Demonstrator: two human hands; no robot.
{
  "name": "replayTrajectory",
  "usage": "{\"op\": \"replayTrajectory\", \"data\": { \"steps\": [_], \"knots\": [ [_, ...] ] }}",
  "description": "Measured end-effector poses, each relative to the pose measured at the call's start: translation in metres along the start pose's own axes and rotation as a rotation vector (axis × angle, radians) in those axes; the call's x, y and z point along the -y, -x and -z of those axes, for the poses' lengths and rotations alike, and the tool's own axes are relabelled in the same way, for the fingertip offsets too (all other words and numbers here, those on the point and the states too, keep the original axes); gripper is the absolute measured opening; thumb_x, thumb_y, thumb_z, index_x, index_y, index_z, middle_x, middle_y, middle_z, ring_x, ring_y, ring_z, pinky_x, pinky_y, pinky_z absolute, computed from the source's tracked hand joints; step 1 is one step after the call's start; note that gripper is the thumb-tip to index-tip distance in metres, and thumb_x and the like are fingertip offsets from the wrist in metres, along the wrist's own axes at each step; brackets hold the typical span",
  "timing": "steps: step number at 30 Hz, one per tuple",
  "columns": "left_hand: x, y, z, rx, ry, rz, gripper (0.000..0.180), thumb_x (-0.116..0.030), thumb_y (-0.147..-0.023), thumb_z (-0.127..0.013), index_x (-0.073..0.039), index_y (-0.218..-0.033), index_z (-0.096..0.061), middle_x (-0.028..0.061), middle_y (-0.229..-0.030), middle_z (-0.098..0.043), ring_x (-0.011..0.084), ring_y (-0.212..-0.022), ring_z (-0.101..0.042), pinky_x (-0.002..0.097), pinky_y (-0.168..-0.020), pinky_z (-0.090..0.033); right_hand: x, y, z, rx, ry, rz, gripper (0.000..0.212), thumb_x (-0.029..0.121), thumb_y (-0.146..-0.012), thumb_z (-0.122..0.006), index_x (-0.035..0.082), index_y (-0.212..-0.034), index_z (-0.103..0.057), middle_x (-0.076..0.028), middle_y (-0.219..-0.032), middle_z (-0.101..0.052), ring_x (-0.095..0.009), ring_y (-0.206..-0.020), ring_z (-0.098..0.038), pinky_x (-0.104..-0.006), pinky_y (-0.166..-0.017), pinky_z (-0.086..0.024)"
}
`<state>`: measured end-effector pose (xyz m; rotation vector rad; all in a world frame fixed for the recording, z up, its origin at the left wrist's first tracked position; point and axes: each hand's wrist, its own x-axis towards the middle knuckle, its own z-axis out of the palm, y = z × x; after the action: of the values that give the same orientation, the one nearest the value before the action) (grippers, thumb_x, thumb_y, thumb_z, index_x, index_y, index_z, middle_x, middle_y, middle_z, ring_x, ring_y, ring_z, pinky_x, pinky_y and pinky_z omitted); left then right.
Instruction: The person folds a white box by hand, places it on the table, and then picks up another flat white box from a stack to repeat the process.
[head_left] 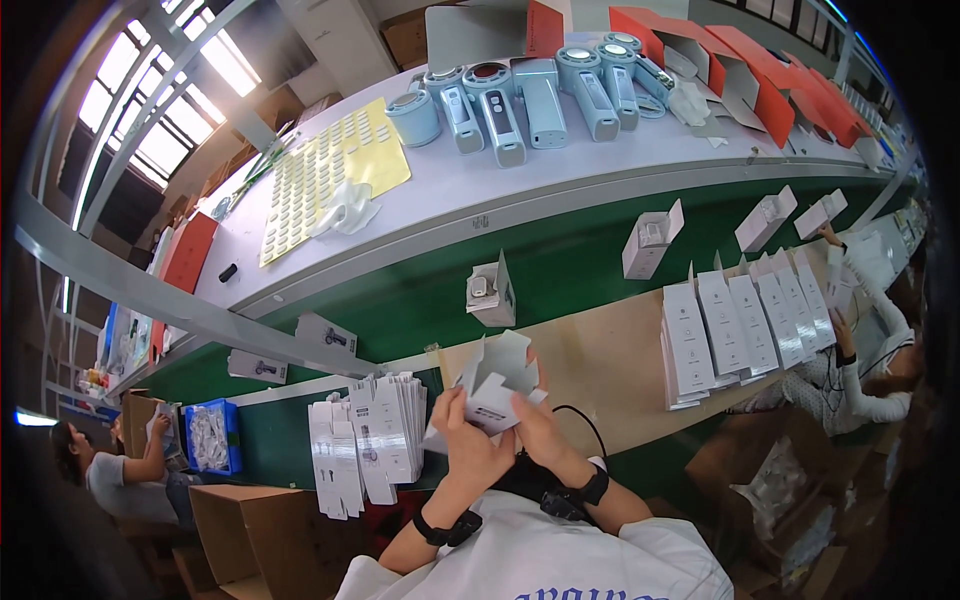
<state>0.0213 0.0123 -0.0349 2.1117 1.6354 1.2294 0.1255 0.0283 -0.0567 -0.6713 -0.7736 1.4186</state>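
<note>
A small white carton with its top flaps standing up is between my hands, in front of my chest. My left hand wraps round its near left side, and my right hand grips its right side. The inside of the carton is only partly visible. To the left, just beside my left forearm, lies a pile of flat, unfolded white cartons. Beyond my hands, an open white box with a pale item in it stands on the green conveyor belt.
Several white boxes stand in a row at right. More open boxes stand along the belt. A raised shelf bears light blue handheld devices and a yellow sticker sheet. People work at far left and right.
</note>
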Motion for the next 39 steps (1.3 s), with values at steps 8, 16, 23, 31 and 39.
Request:
{"op": "replayTrajectory", "data": {
  "steps": [8,16,23,31,39],
  "knots": [
    [-0.002,-0.023,0.018,0.211,0.664,0.224,0.042,-0.011,-0.081,-0.059,-0.005,-0.106,-0.025,0.0261,-0.132,-0.033,0.0312,-0.121,-0.037,0.0429,-0.105,-0.025,0.027,-0.010,-0.002,0.096,-0.058,-0.112,0.069,0.017,-0.084,-0.053,0.009,-0.145,-0.022,-0.014,-0.139,-0.038,-0.024,-0.126,-0.041,-0.0363,-0.105,-0.031],
    [-0.015,-0.030,0.025,0.207,0.754,0.213,0.054,-0.014,-0.081,-0.058,-0.003,-0.124,-0.027,0.0216,-0.132,-0.036,0.0279,-0.122,-0.037,0.0413,-0.105,-0.027,0.027,-0.012,-0.007,0.018,-0.110,-0.088,0.067,0.013,-0.077,-0.052,0.007,-0.141,-0.031,-0.015,-0.135,-0.044,-0.023,-0.118,-0.048,-0.0356,-0.101,-0.036],
    [-0.001,-0.034,0.029,0.292,0.930,0.173,0.053,-0.016,-0.078,-0.062,-0.005,-0.123,-0.037,0.0178,-0.129,-0.039,0.0271,-0.120,-0.038,0.0405,-0.104,-0.028,0.027,-0.016,-0.002,0.068,-0.075,0.033,0.074,0.016,-0.069,-0.052,0.001,-0.139,-0.034,-0.019,-0.140,-0.042,-0.024,-0.121,-0.046,-0.0362,-0.105,-0.031],
    [0.005,-0.033,0.027,0.215,0.933,0.143,0.059,-0.013,-0.074,-0.063,-0.007,-0.125,-0.033,0.0186,-0.127,-0.041,0.0275,-0.120,-0.039,0.0405,-0.105,-0.026,0.028,-0.013,-0.010,0.077,-0.055,0.066,0.071,0.017,-0.069,-0.052,-0.002,-0.136,-0.039,-0.018,-0.139,-0.044,-0.024,-0.124,-0.042,-0.0348,-0.107,-0.029],
    [-0.009,-0.034,0.032,0.164,0.911,0.166,0.050,-0.006,-0.075,-0.055,-0.008,-0.118,-0.030,0.0222,-0.129,-0.042,0.0288,-0.121,-0.040,0.0412,-0.108,-0.024,0.039,-0.012,-0.017,0.043,0.064,0.050,0.061,0.007,-0.073,-0.050,-0.002,-0.133,-0.044,-0.014,-0.137,-0.047,-0.019,-0.118,-0.046,-0.0318,-0.102,-0.033]
  ]
}}
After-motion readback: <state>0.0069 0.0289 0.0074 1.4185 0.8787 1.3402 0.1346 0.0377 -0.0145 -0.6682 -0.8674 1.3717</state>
